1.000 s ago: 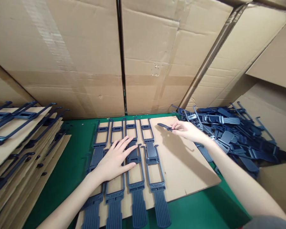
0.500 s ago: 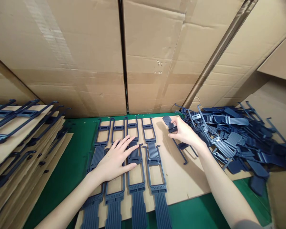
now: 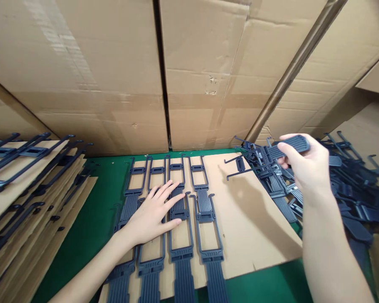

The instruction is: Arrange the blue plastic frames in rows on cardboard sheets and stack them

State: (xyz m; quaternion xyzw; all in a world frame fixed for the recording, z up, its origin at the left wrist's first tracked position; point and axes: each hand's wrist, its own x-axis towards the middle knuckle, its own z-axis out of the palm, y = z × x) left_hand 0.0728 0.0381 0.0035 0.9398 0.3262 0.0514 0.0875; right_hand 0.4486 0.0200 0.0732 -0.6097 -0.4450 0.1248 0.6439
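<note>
1. Bracket [image 3: 293, 146] in my right hand [image 3: 311, 166], dark blue, gripped by its ribbed tongue, thumb on the near side, fingers curled behind. Hooked prongs point left, over the far right part of the sheet [image 3: 259, 235].
2. Grip is closed around that tongue. Bracket passes in front of the pile [image 3: 276, 185] from where I look; whether the two touch, I cannot tell.
3. Left hand [image 3: 154, 214] is empty of any grip: palm down, fingers spread wide, laid across the middle of the laid-out brackets. It covers parts of several of them.
4. Sheet is cardboard, on the green worktop [image 3: 104, 181]. Brackets lie on it in two rows. Upper row [image 3: 204, 200]: four frames, hooks away from me, tongues toward me. Lower row [image 3: 181, 252]: four more, facing the same way, hook ends overlapping the upper tongues. Rightmost lower tongue runs past the sheet's near edge.
5. Right part of the sheet carries a broad shadow.
6. Pile sits to the right, brackets tangled at all angles, some against the sheet's edge.
7. To the left, a stack [image 3: 50, 240] of cardboard layers with similar brackets between and on top.
8. Large boxes [image 3: 202, 54] stand along the back.
</note>
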